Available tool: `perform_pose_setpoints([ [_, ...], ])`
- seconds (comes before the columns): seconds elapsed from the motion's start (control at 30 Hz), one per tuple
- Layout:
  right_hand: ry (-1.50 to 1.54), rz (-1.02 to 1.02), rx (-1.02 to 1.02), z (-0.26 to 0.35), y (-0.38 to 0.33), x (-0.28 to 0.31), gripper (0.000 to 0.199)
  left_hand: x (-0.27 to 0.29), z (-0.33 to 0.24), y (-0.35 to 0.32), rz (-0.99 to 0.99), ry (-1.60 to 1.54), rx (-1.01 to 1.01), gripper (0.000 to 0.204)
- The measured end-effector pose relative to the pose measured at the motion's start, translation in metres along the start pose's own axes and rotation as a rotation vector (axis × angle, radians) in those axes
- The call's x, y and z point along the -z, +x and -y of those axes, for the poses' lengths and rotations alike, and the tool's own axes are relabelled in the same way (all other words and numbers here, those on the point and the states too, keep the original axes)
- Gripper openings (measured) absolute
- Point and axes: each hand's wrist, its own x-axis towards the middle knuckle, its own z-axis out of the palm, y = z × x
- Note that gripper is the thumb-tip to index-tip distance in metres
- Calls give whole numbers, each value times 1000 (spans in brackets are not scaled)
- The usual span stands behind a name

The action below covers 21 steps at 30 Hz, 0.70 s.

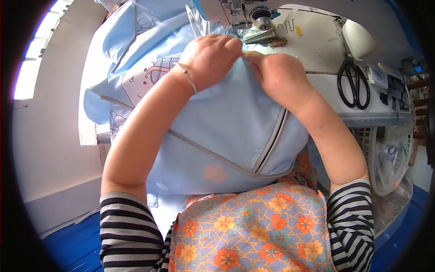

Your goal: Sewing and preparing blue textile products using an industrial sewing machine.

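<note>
A large light-blue fabric piece (pixel 217 113) with grey piping, a dark zipper line and printed cartoon figures spreads over the sewing table and hangs toward my lap. My left hand (pixel 210 56) has its fingers closed on the fabric's far edge, just in front of the sewing machine (pixel 244 11). Close on its right, my right hand (pixel 281 77) pinches the same edge, thumb and forefinger together. Clear plastic film (pixel 198 20) stands up behind my left hand. The needle area is partly hidden behind my hands.
Black-handled scissors (pixel 353 84) lie on the white tabletop (pixel 324 50) to the right, beside small boxes and dark scraps (pixel 394 95). A white plastic basket (pixel 374 158) hangs below the table's right edge. A pale wall (pixel 63 113) stands at the left.
</note>
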Motion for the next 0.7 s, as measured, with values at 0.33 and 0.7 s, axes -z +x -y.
perform_pose_setpoints([
  [0.33,84,90,72,-9,-5,15,24,-2,25,-9,101,40,64,28],
  [0.7,33,10,3,0,-4,5,21,1,39,-5,112,42,-12,44],
])
